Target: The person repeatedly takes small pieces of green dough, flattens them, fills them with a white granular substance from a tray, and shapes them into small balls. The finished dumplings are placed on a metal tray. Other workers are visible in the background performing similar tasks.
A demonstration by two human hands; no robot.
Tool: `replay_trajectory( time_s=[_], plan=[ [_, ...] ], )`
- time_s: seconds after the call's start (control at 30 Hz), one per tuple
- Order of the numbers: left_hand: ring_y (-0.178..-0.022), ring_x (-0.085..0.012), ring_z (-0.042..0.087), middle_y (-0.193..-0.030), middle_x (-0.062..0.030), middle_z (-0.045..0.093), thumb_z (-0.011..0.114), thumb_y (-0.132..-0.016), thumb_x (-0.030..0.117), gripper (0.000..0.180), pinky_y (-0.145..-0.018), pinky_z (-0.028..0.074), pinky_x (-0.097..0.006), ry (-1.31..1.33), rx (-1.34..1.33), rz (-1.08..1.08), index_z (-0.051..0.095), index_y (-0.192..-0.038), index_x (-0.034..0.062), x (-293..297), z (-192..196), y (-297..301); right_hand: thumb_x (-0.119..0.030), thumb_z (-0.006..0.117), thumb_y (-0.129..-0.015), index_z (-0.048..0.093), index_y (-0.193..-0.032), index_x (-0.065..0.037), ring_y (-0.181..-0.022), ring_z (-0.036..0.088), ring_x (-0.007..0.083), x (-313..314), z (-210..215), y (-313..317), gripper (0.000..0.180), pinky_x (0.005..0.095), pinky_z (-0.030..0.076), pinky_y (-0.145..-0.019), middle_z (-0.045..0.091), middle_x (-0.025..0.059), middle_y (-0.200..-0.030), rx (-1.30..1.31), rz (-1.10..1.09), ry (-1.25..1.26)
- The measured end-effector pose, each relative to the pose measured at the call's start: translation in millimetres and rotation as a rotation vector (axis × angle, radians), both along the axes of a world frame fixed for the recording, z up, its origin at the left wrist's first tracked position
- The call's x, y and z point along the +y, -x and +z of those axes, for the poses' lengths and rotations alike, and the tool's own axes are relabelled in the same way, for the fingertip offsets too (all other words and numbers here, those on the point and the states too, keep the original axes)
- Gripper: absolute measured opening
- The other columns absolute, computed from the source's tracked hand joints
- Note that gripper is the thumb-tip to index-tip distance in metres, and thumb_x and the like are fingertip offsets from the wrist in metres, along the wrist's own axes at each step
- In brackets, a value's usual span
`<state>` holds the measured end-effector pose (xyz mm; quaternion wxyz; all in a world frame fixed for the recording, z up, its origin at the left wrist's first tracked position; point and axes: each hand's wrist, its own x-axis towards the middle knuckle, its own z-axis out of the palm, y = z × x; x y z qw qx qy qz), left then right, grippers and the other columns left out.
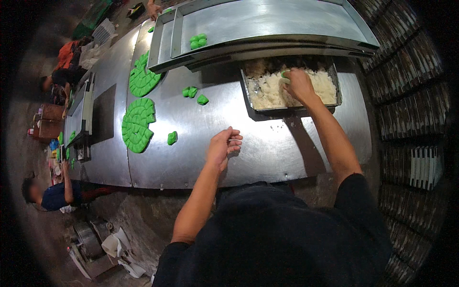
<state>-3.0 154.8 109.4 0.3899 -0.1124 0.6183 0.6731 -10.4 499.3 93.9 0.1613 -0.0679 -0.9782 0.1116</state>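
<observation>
Right hand dips into the pale flakes, green piece at the fingertips

And here's the right hand, reaching out over the dark rectangular pan — the forearm slants up and leftward from a black sleeve, the wrist bends, the knuckles sit uppermost and the fingers point left. They're closed around a small green piece, only partly visible, at the surface of the pale, crumbly flakes that fill much of the pan. Whether the piece touches the flakes, I cannot tell.

Over to the left hand: nothing in its grasp, fingers spread a little and softly curled toward the right. Its forearm angles up from the lower edge, and the hand hangs above the shiny metal bench, near the person's body and well apart from the pan.

Left of that hand lies 1 loose green lump; farther up the bench, 3 more lumps sit close together. Beyond them — 2 flat, rounded green slabs, each scored into segments, 1 above the other in this view. At the far side, a long metal tray bears a tight cluster of green balls, and its near edge overlaps the pan's far side from here.
</observation>
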Motion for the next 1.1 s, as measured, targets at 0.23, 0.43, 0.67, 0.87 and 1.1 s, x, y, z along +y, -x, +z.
replay_trajectory(
  time_s=[0.23, 0.43, 0.67, 0.87, 1.1],
  plan=[
    [-0.081, -0.0145, 0.064, -0.096, -0.0102, 0.067, 0.055, -0.101, 0.026, 0.03, -0.07, 0.055, -0.027, -0.043, 0.032, -0.06, 0.062, -0.108, -0.0021, 20, 7, 4, -0.009, 0.074, -0.071, 0.074, -0.093, -0.007, -0.086, 0.067, 0.0406, 1, -31, 21, 0.022, 0.0486, 0.053, -0.076, 0.068, 0.0214, -0.088, 0.028, -0.013, 0.069],
    [-0.079, -0.0138, 0.064, -0.094, -0.0087, 0.067, 0.054, -0.101, 0.03, 0.032, -0.067, 0.055, -0.027, -0.112, 0.154, -0.13, 0.063, -0.109, -0.0008, 85, 24, 47, -0.024, 0.076, -0.083, 0.071, -0.088, -0.007, -0.083, 0.067, 0.0235, 16, -21, 12, 0.018, 0.0426, 0.051, -0.07, 0.072, 0.0057, -0.093, 0.046, -0.2, 0.893],
    [-0.081, -0.02, 0.068, -0.1, -0.0114, 0.068, 0.049, -0.104, 0.039, 0.043, -0.069, 0.06, -0.031, -0.148, -0.015, -0.214, 0.058, -0.116, -0.0016, 164, 1, 91, -0.028, 0.074, -0.09, 0.069, -0.101, -0.008, -0.076, 0.06, 0.0126, -26, -21, -13, 0.024, 0.0311, 0.047, -0.067, 0.065, -0.0012, -0.083, -0.197, -0.067, 1.587],
    [-0.093, -0.0216, 0.068, -0.107, -0.0141, 0.065, 0.053, -0.101, 0.019, 0.025, -0.076, 0.061, -0.032, -0.142, 0.011, -0.008, 0.061, -0.113, -0.0015, 193, 9, 74, -0.017, 0.075, -0.082, 0.075, -0.096, -0.002, -0.082, 0.067, 0.0269, -45, 19, -33, 0.021, 0.0363, 0.052, -0.074, 0.068, 0.015, -0.09, 0.293, -0.151, 0.632],
    [-0.087, -0.0202, 0.068, -0.097, -0.0101, 0.068, 0.056, -0.091, -0.002, 0.017, -0.075, 0.057, -0.03, -0.183, 0.161, -0.04, 0.066, -0.105, -0.0009, 213, 50, 66, -0.003, 0.075, -0.081, 0.065, -0.09, -0.001, -0.063, 0.055, 0.0107, -27, 48, -32, 0.014, 0.0269, 0.047, -0.059, 0.062, 0.0046, -0.074, 0.31, -0.195, 0.822]
  ],
)
